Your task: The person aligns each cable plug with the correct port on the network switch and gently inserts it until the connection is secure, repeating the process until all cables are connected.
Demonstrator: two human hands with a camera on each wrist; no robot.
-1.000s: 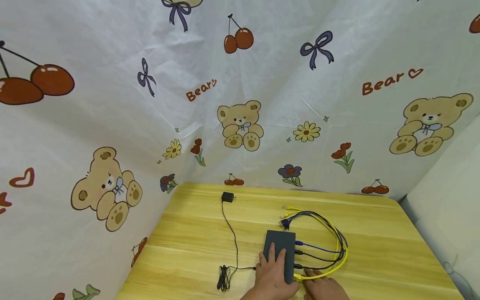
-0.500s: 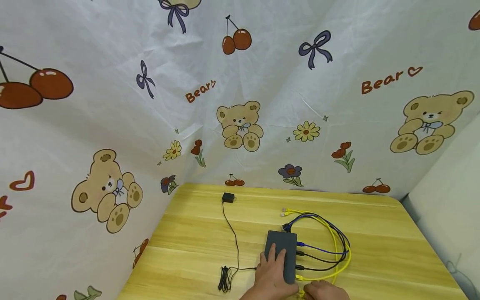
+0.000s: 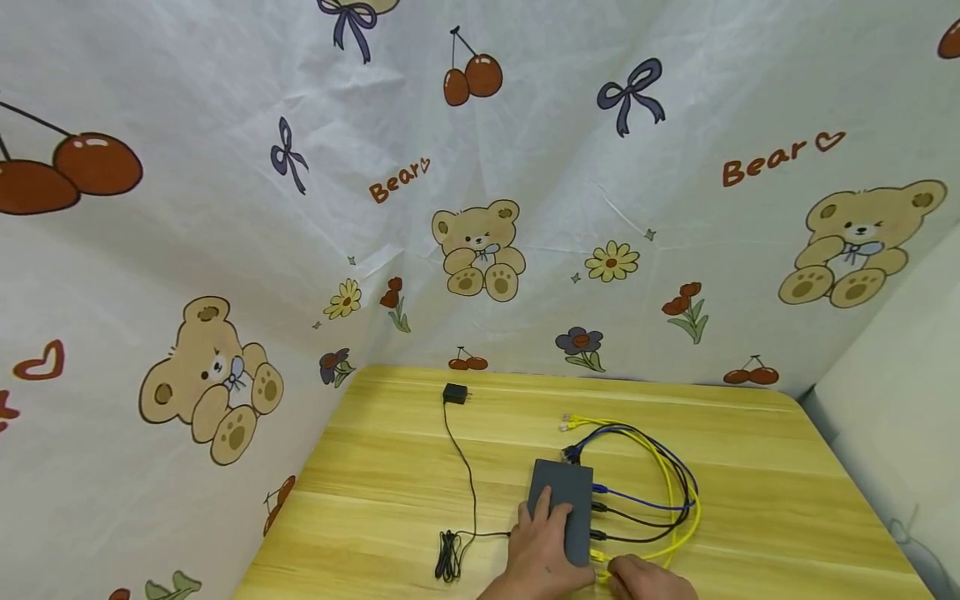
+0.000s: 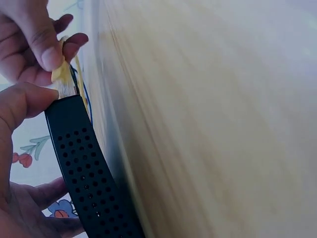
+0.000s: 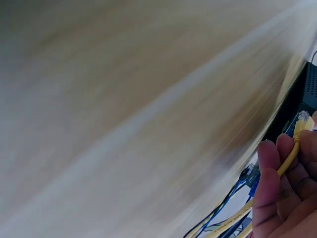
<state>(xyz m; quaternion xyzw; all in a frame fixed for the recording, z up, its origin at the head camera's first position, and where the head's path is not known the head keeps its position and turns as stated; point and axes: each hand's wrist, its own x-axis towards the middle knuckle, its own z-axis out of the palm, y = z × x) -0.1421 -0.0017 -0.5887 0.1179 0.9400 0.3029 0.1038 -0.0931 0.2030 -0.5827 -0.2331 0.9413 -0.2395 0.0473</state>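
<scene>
A flat black network switch (image 3: 566, 483) lies on the wooden table with its perforated side (image 4: 81, 163) showing in the left wrist view. My left hand (image 3: 536, 550) rests on its top, fingers spread, thumb at the near right corner. Close by that corner, my right hand (image 3: 648, 581) pinches a yellow Ethernet cable (image 5: 295, 145) just behind its clear plug (image 4: 67, 89). The plug's tip is beside the switch's edge; whether it sits in a port cannot be told. Along the right side, a blue cable (image 3: 637, 500), black cables (image 3: 633, 538) and another yellow cable (image 3: 648, 555) are plugged in.
The cables curve right and loop back to loose blue and black plugs (image 3: 572, 454) and yellow plugs (image 3: 567, 422) behind the switch. To the left lie a black power adapter (image 3: 455, 393) and its bundled cord (image 3: 448, 557). A printed cloth (image 3: 540, 167) hangs behind the table.
My right hand has lifted the yellow cable's end from under the plugged cables and brought it to the near right corner. The left hand stays on the switch.
</scene>
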